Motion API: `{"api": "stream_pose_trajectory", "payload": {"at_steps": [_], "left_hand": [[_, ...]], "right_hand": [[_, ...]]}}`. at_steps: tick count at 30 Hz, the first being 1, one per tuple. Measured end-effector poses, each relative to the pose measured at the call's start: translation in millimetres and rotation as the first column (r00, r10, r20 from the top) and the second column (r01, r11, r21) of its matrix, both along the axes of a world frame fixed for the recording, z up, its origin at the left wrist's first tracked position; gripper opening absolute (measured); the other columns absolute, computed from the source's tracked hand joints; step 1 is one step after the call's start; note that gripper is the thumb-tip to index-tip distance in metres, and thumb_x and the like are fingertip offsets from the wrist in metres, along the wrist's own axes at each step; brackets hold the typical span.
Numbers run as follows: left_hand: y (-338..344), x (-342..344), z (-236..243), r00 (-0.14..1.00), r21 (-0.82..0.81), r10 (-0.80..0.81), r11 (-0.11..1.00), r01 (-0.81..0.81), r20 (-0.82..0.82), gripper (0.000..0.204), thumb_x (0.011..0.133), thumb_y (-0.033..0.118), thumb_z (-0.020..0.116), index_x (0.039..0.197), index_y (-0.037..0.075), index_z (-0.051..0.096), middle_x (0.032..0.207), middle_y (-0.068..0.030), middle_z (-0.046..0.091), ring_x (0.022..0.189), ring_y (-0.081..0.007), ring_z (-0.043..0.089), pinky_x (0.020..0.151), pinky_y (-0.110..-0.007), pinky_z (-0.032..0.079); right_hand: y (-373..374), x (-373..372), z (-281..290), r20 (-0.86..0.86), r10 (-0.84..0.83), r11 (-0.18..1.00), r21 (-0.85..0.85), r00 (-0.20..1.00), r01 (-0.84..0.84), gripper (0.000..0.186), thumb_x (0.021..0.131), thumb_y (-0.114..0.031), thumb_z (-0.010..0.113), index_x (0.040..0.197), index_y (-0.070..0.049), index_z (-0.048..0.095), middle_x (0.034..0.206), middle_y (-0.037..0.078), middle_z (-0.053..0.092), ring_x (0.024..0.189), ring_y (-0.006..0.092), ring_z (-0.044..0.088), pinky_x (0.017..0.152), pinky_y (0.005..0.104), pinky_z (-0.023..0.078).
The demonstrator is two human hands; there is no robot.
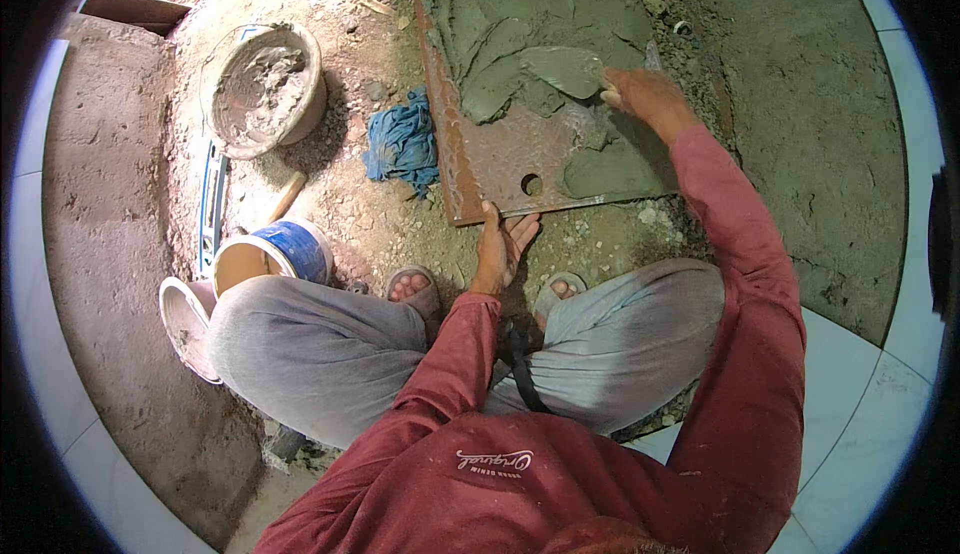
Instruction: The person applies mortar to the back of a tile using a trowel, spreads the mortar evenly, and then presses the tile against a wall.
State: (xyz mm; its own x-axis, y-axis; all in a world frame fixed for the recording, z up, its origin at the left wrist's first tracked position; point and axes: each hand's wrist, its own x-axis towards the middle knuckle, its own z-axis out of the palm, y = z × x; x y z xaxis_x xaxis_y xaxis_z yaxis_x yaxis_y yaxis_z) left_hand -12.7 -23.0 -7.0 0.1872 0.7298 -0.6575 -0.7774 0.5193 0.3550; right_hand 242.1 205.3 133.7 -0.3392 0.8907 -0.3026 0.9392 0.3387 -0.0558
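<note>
My right hand (645, 99) grips the handle of a trowel (562, 71), whose flat blade lies on grey-green mortar (540, 19) spread thickly over the upper part and right side of a brown tile (490, 164). The tile has a round hole near its lower edge, and its lower left part shows more bare surface. My left hand (505, 244) holds that lower edge near the left corner, thumb upward along the side, fingers stretched beneath. A crumpled blue cloth (398, 139) lies just left of the tile.
A bucket of pale mortar (260, 84), a blue level (210, 214), a wooden handle (290, 194), a blue-and-white bucket (295, 249) and a pink bucket (180, 324) sit on rubble at left. Concrete ledges (110, 204) and white floor tiles (840, 394) border the space. My sandalled feet are below the tile.
</note>
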Motion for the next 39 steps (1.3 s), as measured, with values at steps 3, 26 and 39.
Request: {"api": "stream_pose_trajectory", "payload": {"at_steps": [3, 26, 39], "left_hand": [[-1.4, 4.9, -3.9, 1.0, 0.004, 0.004, 1.0, -0.004, 0.017, 0.078, 0.098, 0.064, 0.044, 0.14, -0.001, 0.042, 0.129, -0.0207, 0.059, 0.119, -0.0318, 0.061, 0.099, -0.04, 0.054], [-1.4, 4.3, -7.8, 0.998, -0.004, 0.003, 1.0, -0.003, -0.068, 0.084, 0.097, 0.067, 0.043, 0.144, -0.003, 0.035, 0.137, -0.0237, 0.053, 0.125, -0.037, 0.057, 0.102, -0.042, 0.052], [0.6, 0.9, -0.6, 0.995, 0.037, -0.078, 0.996, 0.08, -0.064, 0.084, 0.098, 0.066, 0.041, 0.144, -0.003, 0.035, 0.138, -0.0248, 0.053, 0.125, -0.0371, 0.057, 0.104, -0.043, 0.05]], "right_hand": [[-11.3, 28.6, -13.3, -0.068, -0.304, 0.952, -0.057, 0.95, 0.301, 0.043, 0.096, -0.041, 0.061, 0.122, -0.007, 0.059, 0.107, 0.021, 0.069, 0.105, 0.0403, 0.064, 0.088, 0.052, 0.049], [-94.1, 90.6, -28.4, -0.307, -0.909, 0.417, -0.634, 0.283, 0.652, 0.053, 0.102, -0.043, 0.051, 0.138, -0.005, 0.047, 0.071, 0.004, 0.055, 0.053, 0.0161, 0.052, 0.045, 0.0338, 0.045], [-40.7, 75.7, -54.4, -0.428, -0.871, 0.345, -0.881, -0.239, 0.323, 0.054, 0.099, -0.048, 0.06, 0.128, -0.003, 0.051, 0.078, 0.002, 0.053, 0.057, 0.0105, 0.049, 0.046, 0.0273, 0.045]]}}
